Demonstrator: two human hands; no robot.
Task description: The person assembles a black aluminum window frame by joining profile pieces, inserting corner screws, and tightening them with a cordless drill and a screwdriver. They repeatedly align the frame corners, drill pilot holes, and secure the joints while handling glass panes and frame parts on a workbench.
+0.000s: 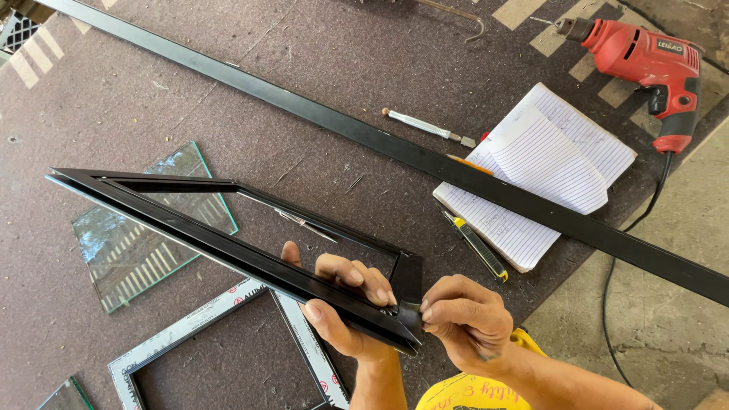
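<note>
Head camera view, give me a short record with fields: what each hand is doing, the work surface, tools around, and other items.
left hand: the left hand grips the black frame near its corner, from below
right hand: the right hand pinches the frame's corner
surface: dark board
tools: red drill, yellow utility knife, small screwdriver
other items: long black bar lying across an open notebook; glass pane; white frame

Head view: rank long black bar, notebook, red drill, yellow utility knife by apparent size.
1. long black bar
2. notebook
3. red drill, partly cut off by the frame edge
4. yellow utility knife
</note>
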